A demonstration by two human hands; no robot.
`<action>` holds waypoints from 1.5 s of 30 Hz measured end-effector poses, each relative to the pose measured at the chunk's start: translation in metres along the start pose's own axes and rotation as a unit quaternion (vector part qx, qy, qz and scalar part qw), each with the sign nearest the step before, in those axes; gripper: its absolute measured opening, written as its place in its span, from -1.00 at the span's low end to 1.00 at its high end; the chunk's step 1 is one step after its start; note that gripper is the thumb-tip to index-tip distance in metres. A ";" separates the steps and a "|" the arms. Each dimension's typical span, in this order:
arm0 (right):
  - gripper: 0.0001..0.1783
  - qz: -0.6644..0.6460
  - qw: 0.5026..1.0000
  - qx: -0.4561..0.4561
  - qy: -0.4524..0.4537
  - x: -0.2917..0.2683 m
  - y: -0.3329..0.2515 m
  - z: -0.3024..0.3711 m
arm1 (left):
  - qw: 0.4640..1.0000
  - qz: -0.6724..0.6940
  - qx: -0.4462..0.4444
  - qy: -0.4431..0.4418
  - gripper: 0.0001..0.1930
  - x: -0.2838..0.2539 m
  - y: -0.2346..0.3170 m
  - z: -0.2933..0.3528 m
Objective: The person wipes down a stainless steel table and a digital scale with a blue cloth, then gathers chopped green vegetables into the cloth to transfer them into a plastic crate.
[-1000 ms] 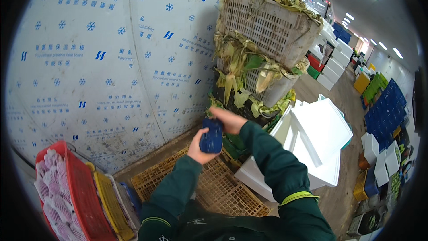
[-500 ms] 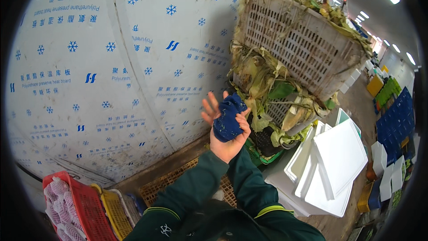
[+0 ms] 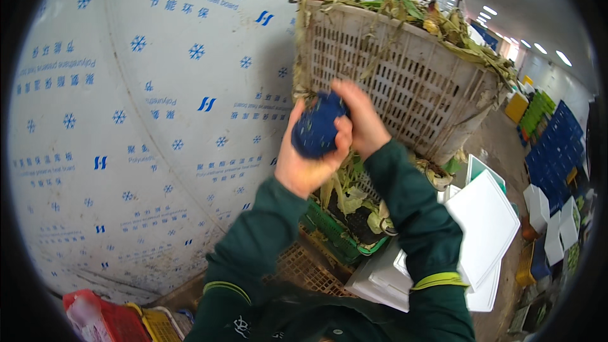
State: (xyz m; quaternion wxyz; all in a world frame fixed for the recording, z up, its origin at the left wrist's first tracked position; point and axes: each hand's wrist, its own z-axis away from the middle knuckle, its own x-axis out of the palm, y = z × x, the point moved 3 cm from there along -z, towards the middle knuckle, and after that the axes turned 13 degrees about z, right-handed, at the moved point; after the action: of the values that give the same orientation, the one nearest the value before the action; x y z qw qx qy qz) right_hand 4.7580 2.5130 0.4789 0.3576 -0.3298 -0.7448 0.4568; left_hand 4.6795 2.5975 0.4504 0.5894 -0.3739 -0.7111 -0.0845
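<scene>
A crumpled dark blue cloth-like thing [image 3: 316,128], flecked with bits of plant matter, is held up in front of me by both hands. My left hand [image 3: 304,166] cups it from below and behind. My right hand [image 3: 362,119] closes over its right side. Both arms wear dark green sleeves, the right one with a yellow band. Right behind the hands stands a beige slatted plastic crate [image 3: 405,82], heaped with corn husks and leaves.
A green crate [image 3: 335,234] with husks sits under the beige one. White foam lids and boxes [image 3: 487,228] lie to the right. A white insulation wall [image 3: 158,120] fills the left. Red and yellow crates [image 3: 120,323] are at lower left; an orange crate [image 3: 304,269] lies below.
My hands have risen with the blue thing, from near the green crate up to the level of the beige crate. The right hand has closed over it. My view has tilted upward.
</scene>
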 end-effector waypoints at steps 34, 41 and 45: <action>-0.37 0.788 0.123 -0.595 0.101 -0.042 -0.283 -0.163 | 0.879 -0.126 -0.401 -0.225 -0.71 0.224 0.025 -0.271; -0.68 0.806 0.107 -0.582 0.029 -0.033 -0.289 -0.152 | 0.882 -0.230 -0.376 -0.164 -0.56 0.207 0.029 -0.264; -0.59 0.900 0.138 -0.408 0.072 -0.055 -0.298 -0.147 | 0.856 -0.358 -0.331 -0.171 -0.51 0.212 0.032 -0.274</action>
State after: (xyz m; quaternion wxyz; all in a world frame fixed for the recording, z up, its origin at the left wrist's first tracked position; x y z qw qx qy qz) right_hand 4.8606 2.4252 0.7871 -0.4427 -0.8942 0.0334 0.0577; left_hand 4.9061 2.5581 0.7109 0.2291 -0.2750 -0.8154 -0.4551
